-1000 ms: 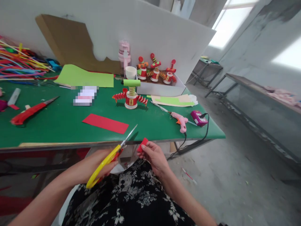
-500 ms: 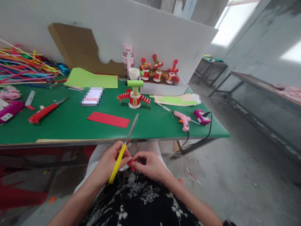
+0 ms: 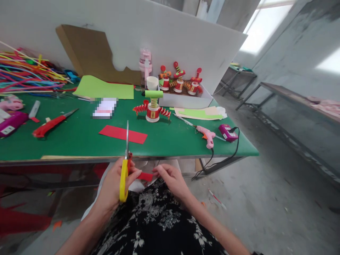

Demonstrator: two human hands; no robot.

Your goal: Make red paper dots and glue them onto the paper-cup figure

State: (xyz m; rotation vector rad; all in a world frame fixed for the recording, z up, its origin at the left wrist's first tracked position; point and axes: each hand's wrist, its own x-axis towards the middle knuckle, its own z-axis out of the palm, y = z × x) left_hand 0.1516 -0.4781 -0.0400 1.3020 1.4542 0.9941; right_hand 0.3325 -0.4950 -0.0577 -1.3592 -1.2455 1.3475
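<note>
My left hand is closed around yellow-handled scissors, whose blades point up over the table edge. The same hand pinches a small red paper strip between thumb and fingers. At the strip's free end is my right hand, fingers curled with the tips pinching at the paper's edge. Beyond the scissors a red paper rectangle lies on the green table; the blades cross it in view. Behind it stands a paper figure with a red-wrapped cup body, folded red arms and a green roll on top.
A white box holds similar figures at the back. To the right lie a pink glue gun and a purple plug block, with cables hanging off the edge. A red-handled knife-like tool and green paper are left.
The scissors have swung left and more upright with my left hand. My right hand has shifted slightly right and up, and the red strip between the hands now shows longer and flatter.
</note>
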